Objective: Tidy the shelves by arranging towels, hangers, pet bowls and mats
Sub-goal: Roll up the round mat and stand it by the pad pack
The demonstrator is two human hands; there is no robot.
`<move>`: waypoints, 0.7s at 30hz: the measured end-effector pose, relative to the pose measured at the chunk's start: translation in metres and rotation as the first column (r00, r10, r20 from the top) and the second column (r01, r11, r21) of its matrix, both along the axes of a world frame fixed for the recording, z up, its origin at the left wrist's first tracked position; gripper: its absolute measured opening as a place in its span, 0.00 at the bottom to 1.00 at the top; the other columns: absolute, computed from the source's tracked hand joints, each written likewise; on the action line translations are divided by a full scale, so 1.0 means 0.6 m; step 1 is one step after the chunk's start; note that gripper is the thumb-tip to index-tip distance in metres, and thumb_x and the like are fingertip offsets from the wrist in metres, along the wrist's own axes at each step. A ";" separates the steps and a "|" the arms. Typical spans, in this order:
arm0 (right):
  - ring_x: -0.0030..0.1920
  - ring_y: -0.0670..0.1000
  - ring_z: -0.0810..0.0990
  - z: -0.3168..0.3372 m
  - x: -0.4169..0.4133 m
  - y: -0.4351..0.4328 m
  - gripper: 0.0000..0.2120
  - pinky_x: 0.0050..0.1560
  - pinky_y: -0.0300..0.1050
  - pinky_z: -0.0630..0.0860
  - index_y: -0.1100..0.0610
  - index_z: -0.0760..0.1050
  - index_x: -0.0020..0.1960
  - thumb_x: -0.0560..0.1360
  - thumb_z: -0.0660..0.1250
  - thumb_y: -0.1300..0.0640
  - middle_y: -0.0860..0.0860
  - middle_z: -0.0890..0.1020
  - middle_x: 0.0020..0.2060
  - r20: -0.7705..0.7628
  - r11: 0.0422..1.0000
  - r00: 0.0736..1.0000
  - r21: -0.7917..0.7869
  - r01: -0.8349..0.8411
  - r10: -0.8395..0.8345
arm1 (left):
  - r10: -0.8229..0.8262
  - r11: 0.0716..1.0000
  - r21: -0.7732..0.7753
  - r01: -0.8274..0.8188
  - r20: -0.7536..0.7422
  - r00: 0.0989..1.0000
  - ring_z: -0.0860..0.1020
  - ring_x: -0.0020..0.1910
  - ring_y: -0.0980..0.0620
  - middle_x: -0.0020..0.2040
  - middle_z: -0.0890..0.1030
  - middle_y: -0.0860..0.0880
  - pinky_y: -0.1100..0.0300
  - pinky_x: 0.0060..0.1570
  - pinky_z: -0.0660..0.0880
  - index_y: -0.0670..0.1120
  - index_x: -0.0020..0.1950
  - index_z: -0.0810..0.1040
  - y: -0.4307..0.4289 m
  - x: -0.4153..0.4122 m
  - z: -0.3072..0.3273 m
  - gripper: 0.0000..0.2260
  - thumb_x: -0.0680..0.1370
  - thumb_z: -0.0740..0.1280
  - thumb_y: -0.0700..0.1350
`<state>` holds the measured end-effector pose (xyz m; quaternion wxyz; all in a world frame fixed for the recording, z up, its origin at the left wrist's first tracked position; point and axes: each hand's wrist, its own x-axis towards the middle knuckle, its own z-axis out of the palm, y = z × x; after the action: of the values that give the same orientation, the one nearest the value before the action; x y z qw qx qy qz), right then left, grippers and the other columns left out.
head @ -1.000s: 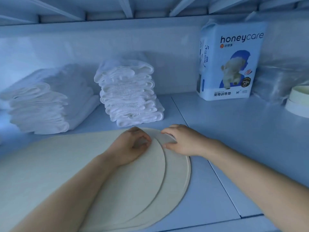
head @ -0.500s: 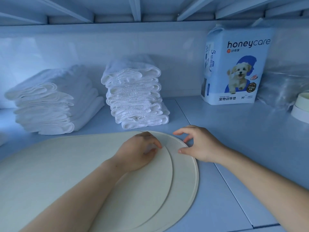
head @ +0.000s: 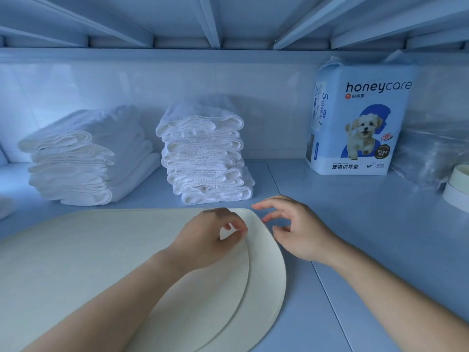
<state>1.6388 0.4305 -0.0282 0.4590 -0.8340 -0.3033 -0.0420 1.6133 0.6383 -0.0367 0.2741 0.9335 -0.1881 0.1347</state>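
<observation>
- Left grip [head: 210, 240] sat curled on the top mat [head: 101, 262]'s far right edge; pinching or just pressing, I couldn't tell.
- Right grip [head: 299, 232] hung apart, empty, just right of the lower mat [head: 266, 275]'s rim.
- Mats lay long leftwards on the shelf [head: 355, 224].

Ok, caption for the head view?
Left hand curled over the upper mat, right hand open beside the lower mat; folded towels stacked behind.

Bare shelf [head: 355, 237] right of mats [head: 88, 262]; towel stacks [head: 205, 158] behind; pad pack [head: 355, 128], bowls [head: 458, 189] far right.
</observation>
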 end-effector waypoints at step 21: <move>0.53 0.38 0.73 -0.011 0.007 0.102 0.18 0.46 0.30 0.73 0.45 0.72 0.61 0.73 0.69 0.50 0.37 0.72 0.53 0.146 0.953 0.979 -0.289 -0.094 0.141 | 0.548 0.834 0.139 -0.534 -0.096 0.831 0.77 0.41 0.52 0.42 0.78 0.55 0.59 0.38 0.73 0.55 0.36 0.74 0.143 -0.051 0.052 0.06 0.70 0.65 0.55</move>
<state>1.6431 0.4918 -0.0348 0.3111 -0.8647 -0.3923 -0.0401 1.5825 0.7243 -0.0054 0.1865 0.9685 0.0953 0.1348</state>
